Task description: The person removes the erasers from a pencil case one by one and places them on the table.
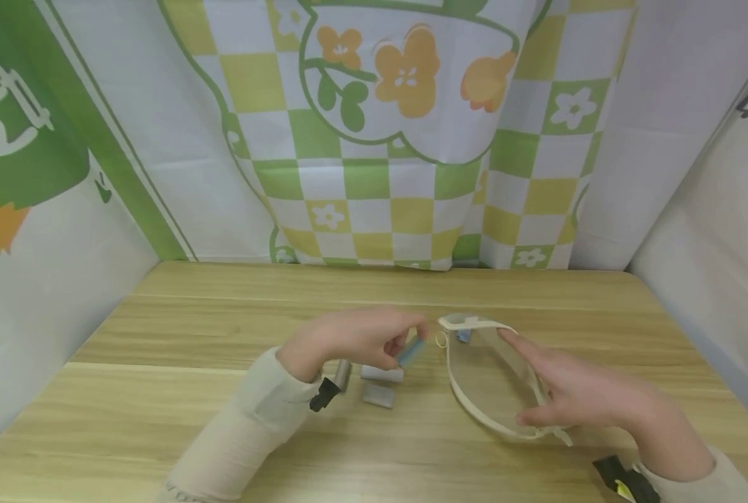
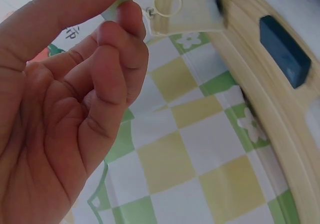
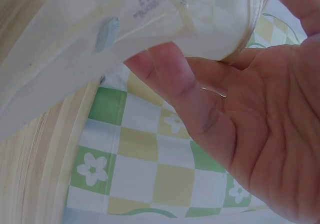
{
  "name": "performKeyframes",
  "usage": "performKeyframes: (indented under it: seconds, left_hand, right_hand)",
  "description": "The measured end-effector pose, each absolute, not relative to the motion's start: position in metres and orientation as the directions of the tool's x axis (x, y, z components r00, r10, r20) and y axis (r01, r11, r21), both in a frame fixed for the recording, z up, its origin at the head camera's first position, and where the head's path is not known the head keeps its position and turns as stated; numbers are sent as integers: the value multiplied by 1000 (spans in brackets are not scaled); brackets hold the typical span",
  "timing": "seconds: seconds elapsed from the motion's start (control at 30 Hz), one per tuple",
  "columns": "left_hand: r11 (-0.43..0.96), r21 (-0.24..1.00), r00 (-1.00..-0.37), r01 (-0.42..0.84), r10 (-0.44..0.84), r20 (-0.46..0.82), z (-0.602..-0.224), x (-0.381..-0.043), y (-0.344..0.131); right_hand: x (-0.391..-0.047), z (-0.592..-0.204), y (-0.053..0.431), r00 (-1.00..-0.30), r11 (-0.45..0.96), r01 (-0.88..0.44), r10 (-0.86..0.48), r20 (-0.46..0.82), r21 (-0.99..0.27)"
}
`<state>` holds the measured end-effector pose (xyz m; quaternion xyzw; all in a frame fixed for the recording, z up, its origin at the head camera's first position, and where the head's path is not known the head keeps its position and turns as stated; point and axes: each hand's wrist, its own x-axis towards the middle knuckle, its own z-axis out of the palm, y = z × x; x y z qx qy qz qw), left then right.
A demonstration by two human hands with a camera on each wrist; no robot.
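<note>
My left hand (image 1: 358, 339) pinches a small pale blue block (image 1: 412, 352) between thumb and fingertips, just left of a see-through pouch (image 1: 484, 377) with cream edging. In the left wrist view only a bit of the pinched block (image 2: 118, 4) shows past the fingers. My right hand (image 1: 591, 391) grips the pouch at its right side, thumb on the near edge and fingers at the far edge, so its mouth gapes. Inside the pouch is another small blue piece (image 1: 464, 335), also visible through the film in the right wrist view. A pull ring (image 1: 441, 340) hangs at the pouch's left corner.
Below my left hand a white block (image 1: 382, 374) and a grey block (image 1: 378, 396) lie on the wooden table (image 1: 191, 328). The left wrist view has a dark blue block (image 2: 285, 51) on the wood. A checked curtain (image 1: 374, 195) hangs behind the table.
</note>
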<state>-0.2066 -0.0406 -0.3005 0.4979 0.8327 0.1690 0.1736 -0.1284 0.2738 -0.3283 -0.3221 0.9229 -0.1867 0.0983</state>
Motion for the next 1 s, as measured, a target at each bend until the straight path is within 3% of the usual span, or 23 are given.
performKeyframes:
  seconds: [0.23,1.0]
  left_hand:
    - [484,416,-466,770,872,-151,-306,-208,-50]
    - [546,485,-547,684,823,-155,-311,-206,-85]
  right_hand:
    - [-128,-328,273,-779,728,-545,-623,-69,-416]
    - [-128,-327,273,-786,739,-541,-614,-72,-401]
